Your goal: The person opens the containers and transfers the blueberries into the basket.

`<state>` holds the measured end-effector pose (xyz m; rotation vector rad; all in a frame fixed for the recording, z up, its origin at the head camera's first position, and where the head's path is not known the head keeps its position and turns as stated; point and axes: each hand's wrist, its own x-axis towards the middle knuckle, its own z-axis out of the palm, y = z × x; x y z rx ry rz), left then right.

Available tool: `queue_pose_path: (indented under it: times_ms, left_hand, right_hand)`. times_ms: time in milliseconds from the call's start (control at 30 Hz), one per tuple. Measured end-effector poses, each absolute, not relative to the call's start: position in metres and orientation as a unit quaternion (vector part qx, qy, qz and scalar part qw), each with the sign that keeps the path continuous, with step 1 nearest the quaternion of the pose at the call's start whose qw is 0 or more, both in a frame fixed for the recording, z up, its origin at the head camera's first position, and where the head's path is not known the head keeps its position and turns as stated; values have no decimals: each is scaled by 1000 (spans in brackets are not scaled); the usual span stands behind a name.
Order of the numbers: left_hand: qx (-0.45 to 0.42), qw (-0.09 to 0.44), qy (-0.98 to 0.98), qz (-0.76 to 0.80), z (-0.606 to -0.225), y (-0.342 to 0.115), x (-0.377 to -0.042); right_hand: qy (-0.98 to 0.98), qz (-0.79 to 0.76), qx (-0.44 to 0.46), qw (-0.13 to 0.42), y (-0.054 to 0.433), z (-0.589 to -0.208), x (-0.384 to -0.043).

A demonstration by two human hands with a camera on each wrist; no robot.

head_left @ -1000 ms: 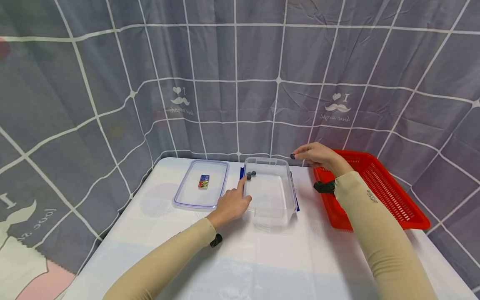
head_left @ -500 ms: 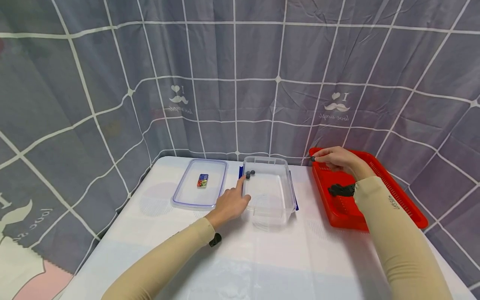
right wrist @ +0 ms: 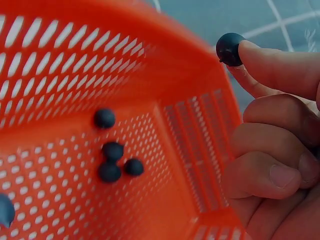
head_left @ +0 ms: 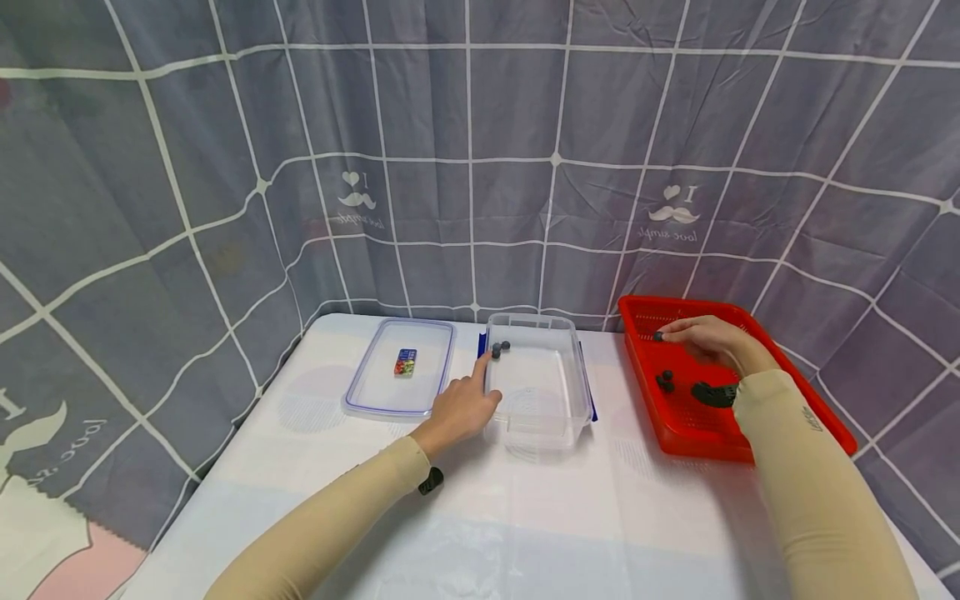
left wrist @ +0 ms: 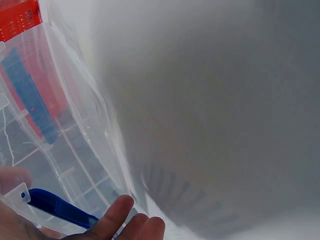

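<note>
My right hand [head_left: 708, 340] pinches a blueberry [right wrist: 230, 49], dark and round with a small tip, between thumb and forefinger. It is over the far left part of the red basket [head_left: 652, 417], with the other fingers curled in. Several more blueberries [right wrist: 111, 171] lie on the basket's perforated floor. My left hand [head_left: 461, 408] holds the left side of a clear plastic box [head_left: 551, 425], by its blue-edged latch [left wrist: 62, 207]. Its forefinger stretches along the rim. A few blueberries [head_left: 497, 350] sit inside the box near that fingertip.
Left of the box lies a clear lid [head_left: 375, 387] with a blue seal and a small colourful label [head_left: 405, 362]. A white cloth covers the table [head_left: 480, 525]. A grey checked curtain [head_left: 517, 200] hangs close behind.
My right hand has carried the blueberry rightward, from beside the box to over the red basket, uncovering blueberries in it. The left hand stays at the box.
</note>
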<state>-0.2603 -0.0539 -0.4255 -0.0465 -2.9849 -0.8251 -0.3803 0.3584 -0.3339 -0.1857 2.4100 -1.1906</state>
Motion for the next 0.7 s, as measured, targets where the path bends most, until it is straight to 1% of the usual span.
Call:
queue_pose_path:
  times_ms: [400, 700]
  left_hand:
    - [-13, 17, -962, -273, -424, -54, -259]
    - [-13, 17, -962, -271, -425, -54, -258]
  right_hand:
    - [858, -451, -35, 245, 389, -361, -376]
    - [853, -448, 10, 268, 407, -376, -370]
